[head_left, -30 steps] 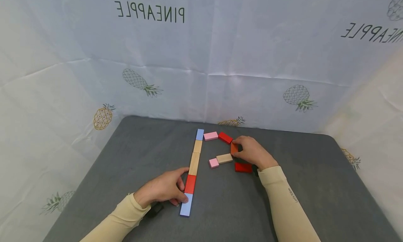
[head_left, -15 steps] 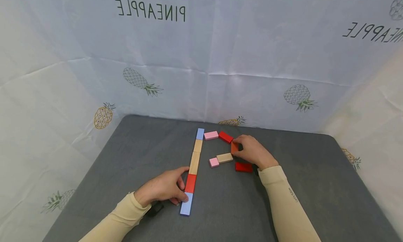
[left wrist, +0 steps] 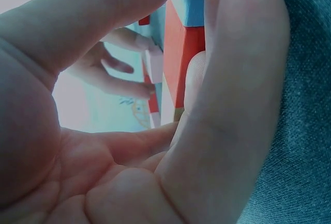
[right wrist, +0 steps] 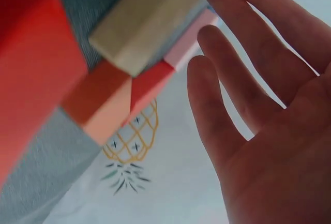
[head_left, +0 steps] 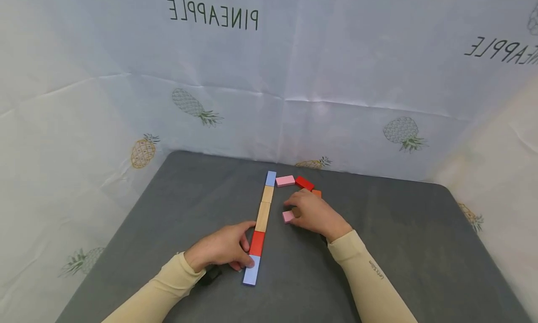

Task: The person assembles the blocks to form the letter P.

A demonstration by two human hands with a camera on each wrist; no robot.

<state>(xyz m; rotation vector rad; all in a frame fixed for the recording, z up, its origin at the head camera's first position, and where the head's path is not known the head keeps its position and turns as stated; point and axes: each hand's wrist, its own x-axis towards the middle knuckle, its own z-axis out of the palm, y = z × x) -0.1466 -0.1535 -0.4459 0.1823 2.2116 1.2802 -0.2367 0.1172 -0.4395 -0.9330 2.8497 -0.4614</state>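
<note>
A straight row of blocks runs away from me: a light blue block, a red block, two wooden blocks and a smaller blue block. My left hand rests beside this row, thumb on the near blue block, index fingertip by a wooden one. To the right, my right hand reaches over a curve of blocks, its fingers around the small pink block. A wooden block and a large red block, both hidden by that hand in the head view, show in the right wrist view.
At the curve's far side lie a pink block, a tilted red block and an orange block. The dark grey table meets a white pineapple-print cloth behind.
My right hand has left the orange block and moved left and nearer, over the wooden and small pink blocks. The left hand keeps its place at the row. The head view has shifted slightly.
</note>
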